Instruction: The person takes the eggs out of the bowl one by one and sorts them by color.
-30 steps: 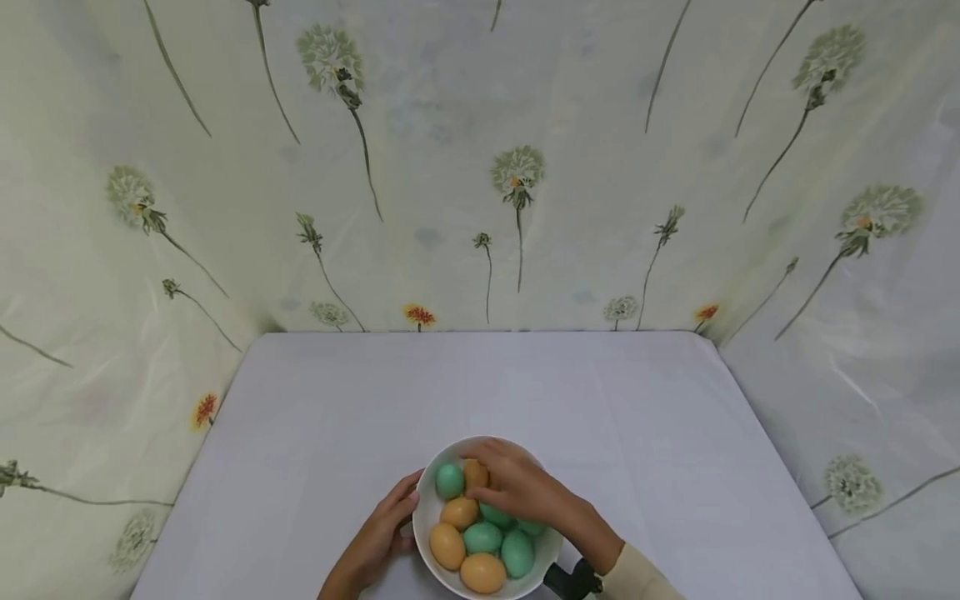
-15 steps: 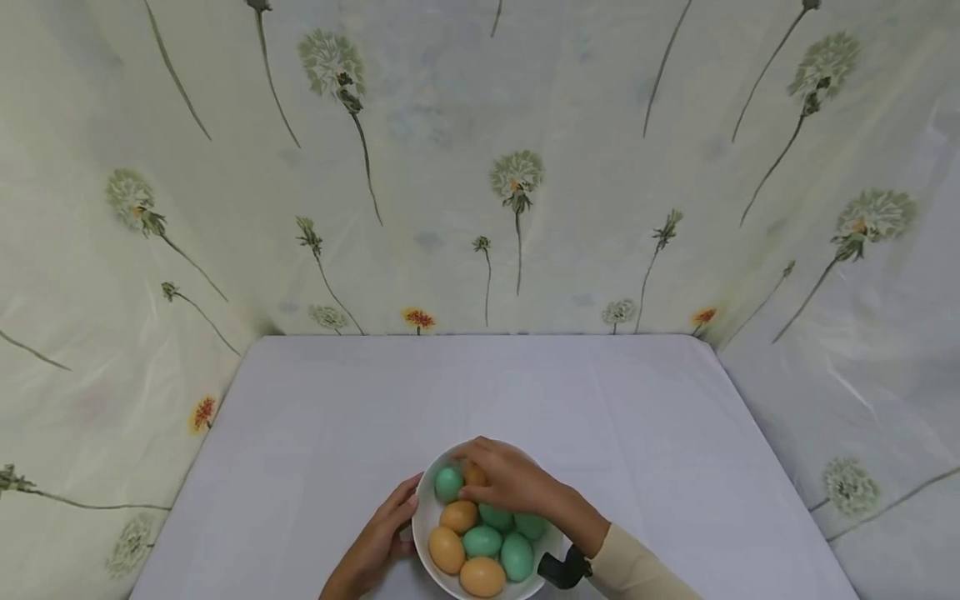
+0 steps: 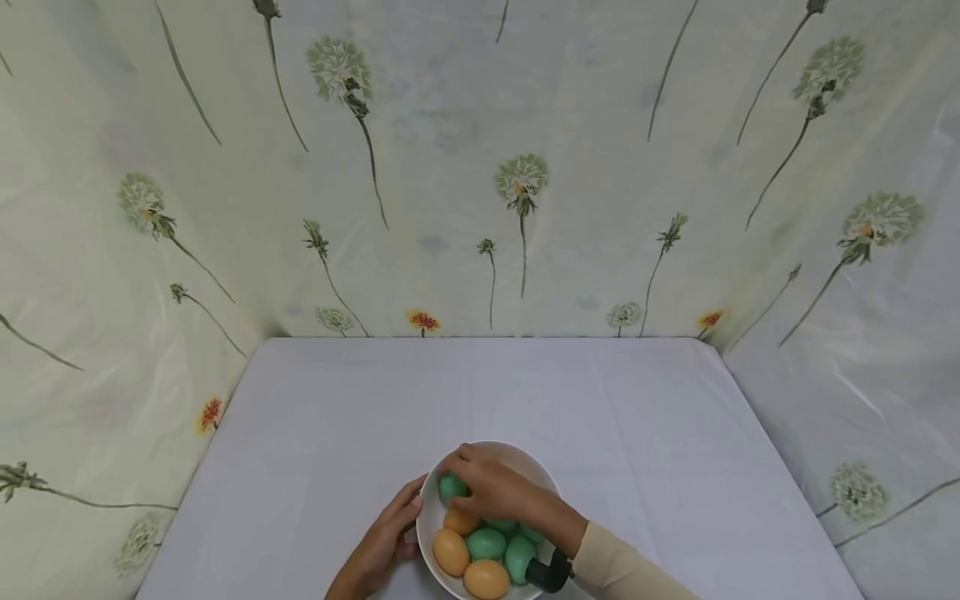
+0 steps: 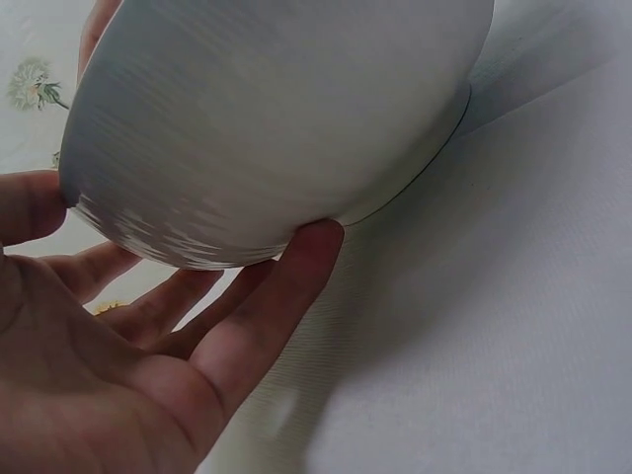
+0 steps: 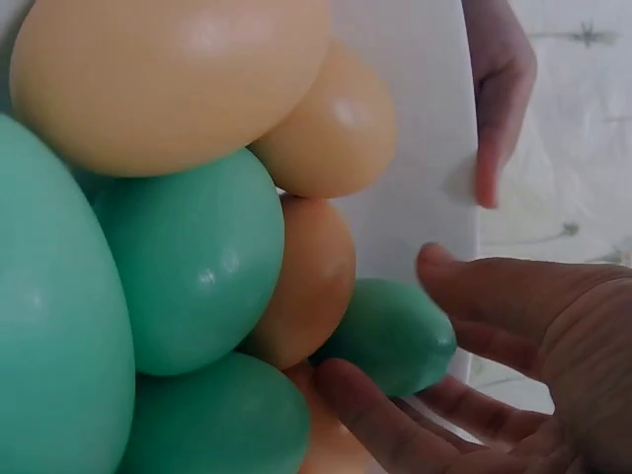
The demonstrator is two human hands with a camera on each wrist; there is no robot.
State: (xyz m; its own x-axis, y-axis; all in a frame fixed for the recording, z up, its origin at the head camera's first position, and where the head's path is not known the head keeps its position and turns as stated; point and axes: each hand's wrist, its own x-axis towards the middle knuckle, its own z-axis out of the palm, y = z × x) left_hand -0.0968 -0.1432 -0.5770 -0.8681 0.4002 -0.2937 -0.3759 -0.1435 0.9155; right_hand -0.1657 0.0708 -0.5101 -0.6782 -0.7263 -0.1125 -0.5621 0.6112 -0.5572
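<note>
Your left hand (image 3: 382,540) lies spread against the bowl (image 3: 540,471) on the desk (image 3: 315,433); your right hand (image 3: 491,492) curls round a green egg (image 3: 448,486) inside. Next, I'd say: lift gently.

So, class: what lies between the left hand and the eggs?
The white bowl's wall. In the left wrist view the left hand touches its outside with straight fingers; in the head view the eggs lie inside.
</note>
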